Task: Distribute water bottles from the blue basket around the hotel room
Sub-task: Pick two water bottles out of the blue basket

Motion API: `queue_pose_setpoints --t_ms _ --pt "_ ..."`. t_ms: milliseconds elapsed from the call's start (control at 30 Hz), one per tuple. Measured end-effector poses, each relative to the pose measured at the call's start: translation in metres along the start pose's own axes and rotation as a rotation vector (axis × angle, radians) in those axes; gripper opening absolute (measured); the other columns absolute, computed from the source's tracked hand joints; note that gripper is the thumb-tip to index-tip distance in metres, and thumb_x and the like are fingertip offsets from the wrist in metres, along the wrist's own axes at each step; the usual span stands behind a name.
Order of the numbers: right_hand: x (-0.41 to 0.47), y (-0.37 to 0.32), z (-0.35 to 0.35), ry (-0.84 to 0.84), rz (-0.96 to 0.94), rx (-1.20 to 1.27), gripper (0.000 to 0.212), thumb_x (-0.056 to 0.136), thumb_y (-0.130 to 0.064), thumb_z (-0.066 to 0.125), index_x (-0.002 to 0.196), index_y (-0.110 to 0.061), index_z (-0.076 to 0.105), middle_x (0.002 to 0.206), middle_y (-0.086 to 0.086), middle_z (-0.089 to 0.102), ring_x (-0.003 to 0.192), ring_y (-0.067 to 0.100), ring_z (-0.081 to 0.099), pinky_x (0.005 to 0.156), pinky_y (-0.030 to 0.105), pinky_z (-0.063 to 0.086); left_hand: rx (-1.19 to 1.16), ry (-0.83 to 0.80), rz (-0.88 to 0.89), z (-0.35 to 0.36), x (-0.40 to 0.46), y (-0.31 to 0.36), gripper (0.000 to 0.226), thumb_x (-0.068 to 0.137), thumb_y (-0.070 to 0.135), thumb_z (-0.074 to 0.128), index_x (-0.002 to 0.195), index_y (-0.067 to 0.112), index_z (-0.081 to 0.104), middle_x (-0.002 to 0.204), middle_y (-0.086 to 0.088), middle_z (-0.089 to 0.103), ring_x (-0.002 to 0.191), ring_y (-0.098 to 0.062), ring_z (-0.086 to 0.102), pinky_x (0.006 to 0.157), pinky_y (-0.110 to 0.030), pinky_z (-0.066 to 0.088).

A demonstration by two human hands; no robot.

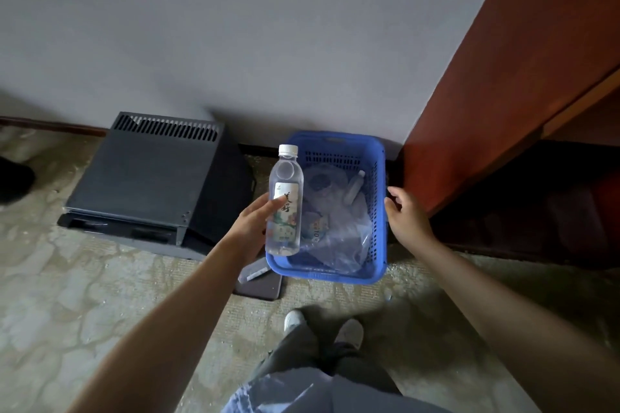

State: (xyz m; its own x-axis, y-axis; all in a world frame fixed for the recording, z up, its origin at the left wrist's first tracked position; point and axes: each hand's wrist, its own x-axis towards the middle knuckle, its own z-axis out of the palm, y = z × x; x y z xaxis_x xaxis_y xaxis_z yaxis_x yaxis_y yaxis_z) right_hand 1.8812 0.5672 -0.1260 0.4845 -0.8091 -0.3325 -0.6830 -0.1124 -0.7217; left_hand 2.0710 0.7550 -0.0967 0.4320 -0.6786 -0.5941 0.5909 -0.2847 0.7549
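A blue plastic basket (pixel 380 198) stands on the carpet against the wall. Inside it lie clear plastic wrap and at least one more water bottle (pixel 355 187) on its side. My left hand (pixel 258 221) holds a clear water bottle (pixel 285 208) with a white cap and a printed label, upright, over the basket's left rim. My right hand (pixel 407 214) rests against the basket's right rim, its fingers curled on the edge.
A dark metal box with vent slots (pixel 147 178) sits left of the basket. A flat dark device (pixel 261 283) lies on the carpet by the basket's near left corner. A reddish wooden panel (pixel 503 94) rises on the right. My feet (pixel 322 329) are just below.
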Motion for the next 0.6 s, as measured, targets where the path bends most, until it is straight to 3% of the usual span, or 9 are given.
queue_pose_setpoints --t_ms 467,600 --pt "0.087 -0.044 -0.02 -0.02 -0.066 -0.122 0.042 0.097 -0.015 0.045 0.137 -0.005 0.044 0.144 0.012 0.045 0.134 0.024 0.041 0.108 0.029 0.03 -0.023 -0.056 0.038 0.012 0.085 0.074 0.022 0.089 0.019 0.056 0.108 0.011 0.063 0.087 -0.011 0.067 0.07 -0.021 0.069 0.061 -0.034 0.058" --pt "0.12 -0.052 -0.028 -0.052 -0.103 -0.145 0.042 0.097 -0.017 0.045 0.138 -0.006 0.044 0.143 0.01 0.045 0.133 0.022 0.042 0.105 0.025 0.031 -0.045 0.001 0.071 0.02 0.103 0.088 0.02 0.092 0.017 0.053 0.109 0.012 0.063 0.085 -0.009 0.068 0.067 -0.018 0.07 0.057 -0.031 0.058"
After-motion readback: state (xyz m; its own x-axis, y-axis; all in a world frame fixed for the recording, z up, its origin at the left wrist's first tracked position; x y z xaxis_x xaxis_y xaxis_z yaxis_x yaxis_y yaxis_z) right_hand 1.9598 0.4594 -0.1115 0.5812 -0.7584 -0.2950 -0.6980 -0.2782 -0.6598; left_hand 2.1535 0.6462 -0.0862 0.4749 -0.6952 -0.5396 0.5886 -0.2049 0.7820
